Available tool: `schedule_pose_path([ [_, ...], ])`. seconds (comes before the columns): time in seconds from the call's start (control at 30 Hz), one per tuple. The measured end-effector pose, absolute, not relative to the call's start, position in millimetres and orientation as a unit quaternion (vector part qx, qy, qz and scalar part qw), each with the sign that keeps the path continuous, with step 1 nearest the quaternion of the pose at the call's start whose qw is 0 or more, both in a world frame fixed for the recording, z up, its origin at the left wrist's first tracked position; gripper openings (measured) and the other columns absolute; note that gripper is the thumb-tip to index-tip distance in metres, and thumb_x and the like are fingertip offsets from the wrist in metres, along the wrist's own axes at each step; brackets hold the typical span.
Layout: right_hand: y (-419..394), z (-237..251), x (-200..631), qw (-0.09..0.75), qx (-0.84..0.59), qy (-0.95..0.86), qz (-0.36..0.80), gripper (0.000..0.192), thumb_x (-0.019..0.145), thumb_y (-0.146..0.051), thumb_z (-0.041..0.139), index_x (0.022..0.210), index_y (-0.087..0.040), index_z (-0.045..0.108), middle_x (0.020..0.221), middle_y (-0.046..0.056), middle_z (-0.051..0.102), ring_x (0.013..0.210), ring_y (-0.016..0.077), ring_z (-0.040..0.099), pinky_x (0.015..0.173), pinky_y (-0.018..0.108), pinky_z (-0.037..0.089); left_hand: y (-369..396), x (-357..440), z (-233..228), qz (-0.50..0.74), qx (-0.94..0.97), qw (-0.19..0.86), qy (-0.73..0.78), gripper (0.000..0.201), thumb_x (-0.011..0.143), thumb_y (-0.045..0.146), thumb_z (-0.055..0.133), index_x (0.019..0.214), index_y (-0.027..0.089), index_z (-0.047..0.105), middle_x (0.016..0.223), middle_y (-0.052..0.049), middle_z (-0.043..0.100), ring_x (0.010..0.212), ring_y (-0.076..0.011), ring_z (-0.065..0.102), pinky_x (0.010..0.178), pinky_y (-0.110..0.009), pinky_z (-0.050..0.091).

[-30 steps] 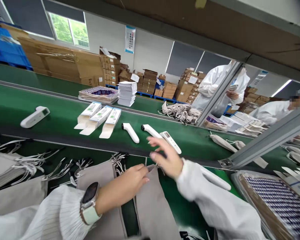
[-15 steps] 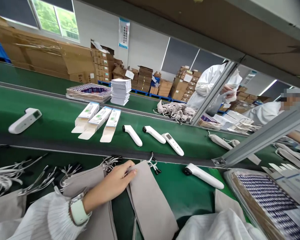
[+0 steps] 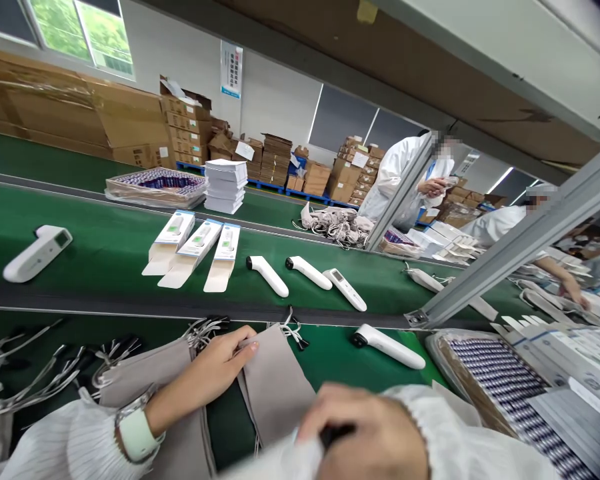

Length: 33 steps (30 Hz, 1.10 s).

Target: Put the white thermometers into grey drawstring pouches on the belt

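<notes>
My left hand (image 3: 224,363) pinches the upper edge of a grey drawstring pouch (image 3: 275,380), whose cords with dark ends lie at its top. Closed and blurred at the bottom centre, my right hand (image 3: 367,427) grips a white infrared thermometer (image 3: 275,461) with a black part showing between the fingers. It is in front of the pouch's lower part and hides it. More grey pouches (image 3: 153,367) lie under and beside my left forearm. Another thermometer (image 3: 390,347) rests on the green surface to the right of the held pouch.
On the green belt lie several thermometers (image 3: 267,275) and three open white boxes (image 3: 223,257). A tray of batteries (image 3: 490,373) stands at the right. Behind are a paper stack (image 3: 225,187) and a pouch pile (image 3: 335,223). A slanted metal post (image 3: 480,267) crosses the right side. Co-workers (image 3: 395,173) work beyond.
My right hand has come into view from the lower right with a white thermometer in it, over the pouch. My left hand keeps its pinch on the pouch. The view has shifted slightly.
</notes>
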State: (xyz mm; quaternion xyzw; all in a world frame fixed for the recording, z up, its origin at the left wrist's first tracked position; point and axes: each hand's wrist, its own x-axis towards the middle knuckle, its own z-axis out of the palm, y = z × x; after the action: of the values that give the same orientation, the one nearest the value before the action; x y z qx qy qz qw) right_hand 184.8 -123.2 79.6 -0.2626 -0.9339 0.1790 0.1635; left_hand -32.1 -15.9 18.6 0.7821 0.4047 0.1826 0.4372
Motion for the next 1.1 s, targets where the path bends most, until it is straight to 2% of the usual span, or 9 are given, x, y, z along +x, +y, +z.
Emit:
schedule_pose_path([
  [0.13,-111.9,74.4,240.2,0.139,-0.51,-0.845,0.078,0.015,0.08,-0.022,0.046,0.091,-0.018,0.055,0.099,0.011,0.054,0.088,0.0177,0.054,0.075,0.032,0.047,-15.9,-31.2,19.3,0.178,0.773,0.457,0.402,0.03,0.084,0.042,0.028,0.076,0.02,0.048,0.072,0.002,0.052,0.068,-0.015,0.05,0.06,-0.023,0.036],
  [0.27,-95.2,57.9,271.4,0.086,-0.556,-0.819,0.113,0.015,0.08,-0.03,0.047,0.087,-0.02,0.055,0.091,0.007,0.055,0.08,0.016,0.055,0.072,0.031,0.047,-14.7,-30.4,17.9,0.183,0.762,0.46,0.418,0.03,0.083,0.043,0.031,0.075,0.021,0.049,0.071,0.003,0.052,0.067,-0.0153,0.05,0.059,-0.023,0.036],
  [0.37,-50.4,56.5,286.8,0.063,-0.63,-0.77,0.078,0.021,0.083,-0.03,0.04,0.094,-0.021,0.055,0.094,0.006,0.056,0.09,0.0168,0.054,0.08,0.03,0.041,-14.3,-31.0,16.8,0.189,0.764,0.46,0.411,0.031,0.083,0.045,0.031,0.073,0.021,0.048,0.07,0.003,0.051,0.068,-0.0148,0.05,0.062,-0.022,0.036],
  [0.47,8.9,50.9,307.4,-0.011,-0.773,-0.634,0.03,0.057,0.07,-0.026,0.058,0.122,-0.023,0.036,0.107,0.012,0.052,0.096,0.0255,0.053,0.078,0.036,0.04,-14.9,-31.5,16.6,0.194,0.769,0.457,0.402,0.031,0.083,0.044,0.031,0.072,0.02,0.047,0.069,0.003,0.049,0.067,-0.0144,0.049,0.061,-0.022,0.035],
  [0.6,43.1,38.0,341.8,-0.023,-0.796,-0.602,0.058,0.067,0.066,-0.013,0.056,0.127,-0.018,0.03,0.098,0.013,0.057,0.088,0.0253,0.057,0.074,0.035,0.04,-15.1,-30.9,15.3,0.189,0.78,0.447,0.394,0.03,0.083,0.041,0.03,0.069,0.02,0.045,0.064,0.004,0.046,0.06,-0.0133,0.046,0.056,-0.022,0.033],
  [0.77,-28.1,34.0,399.9,0.0,-0.78,-0.617,0.105,0.064,0.071,-0.02,0.051,0.129,-0.022,0.024,0.101,0.005,0.057,0.087,0.0182,0.056,0.079,0.031,0.04,-15.4,-29.7,15.3,0.2,0.774,0.447,0.401,0.027,0.082,0.039,0.032,0.069,0.02,0.046,0.064,0.004,0.046,0.059,-0.0126,0.046,0.055,-0.021,0.032],
  [0.9,-71.6,43.3,416.9,-0.009,-0.76,-0.62,0.195,0.051,0.073,-0.043,0.048,0.116,-0.015,0.045,0.091,0.008,0.059,0.083,0.022,0.057,0.074,0.034,0.042,-15.7,-29.6,15.3,0.21,0.759,0.469,0.4,0.028,0.082,0.041,0.032,0.071,0.02,0.046,0.065,0.004,0.048,0.059,-0.0126,0.045,0.055,-0.021,0.032],
  [1.0,-37.9,51.5,385.6,-0.02,-0.761,-0.634,0.135,0.055,0.077,-0.056,0.034,0.107,-0.015,0.054,0.104,0.013,0.054,0.096,0.0246,0.052,0.083,0.036,0.038,-15.3,-29.3,13.1,0.209,0.759,0.476,0.392,0.028,0.082,0.042,0.032,0.07,0.02,0.045,0.065,0.004,0.046,0.061,-0.0133,0.045,0.056,-0.021,0.033],
  [1.1,28.6,54.0,333.1,-0.024,-0.773,-0.62,0.137,0.071,0.069,-0.067,0.036,0.127,-0.026,0.031,0.119,0.011,0.042,0.107,0.0251,0.045,0.087,0.036,0.034,-15.2,-28.9,11.6,0.202,0.765,0.467,0.396,0.028,0.082,0.042,0.031,0.07,0.02,0.043,0.065,0.004,0.044,0.061,-0.0134,0.045,0.057,-0.022,0.034],
])
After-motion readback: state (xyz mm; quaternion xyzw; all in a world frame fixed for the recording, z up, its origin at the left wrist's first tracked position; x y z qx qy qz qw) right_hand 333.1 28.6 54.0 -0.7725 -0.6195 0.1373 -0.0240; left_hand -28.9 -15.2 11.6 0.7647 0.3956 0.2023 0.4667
